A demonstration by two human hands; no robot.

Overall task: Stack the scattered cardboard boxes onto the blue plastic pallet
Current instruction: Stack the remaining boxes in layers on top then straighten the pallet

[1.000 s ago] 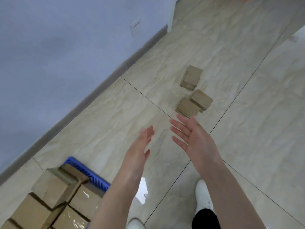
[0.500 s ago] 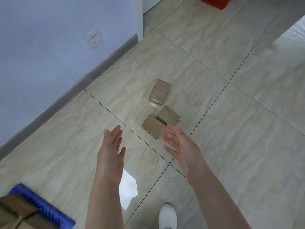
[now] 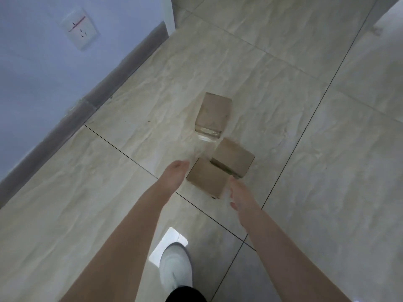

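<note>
Three boxes (image 3: 214,112) lie on the floor (image 3: 327,171); left hand (image 3: 173,177) at 9 o'clock and right hand (image 3: 242,197) at 4 o'clock of the nearest box (image 3: 207,178) reach with straight, empty fingers, probably to clasp its sides next.

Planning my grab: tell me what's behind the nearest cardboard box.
A second cardboard box sits just behind it, a third box farther back. The nearest box hides the second's lower edge.
</note>
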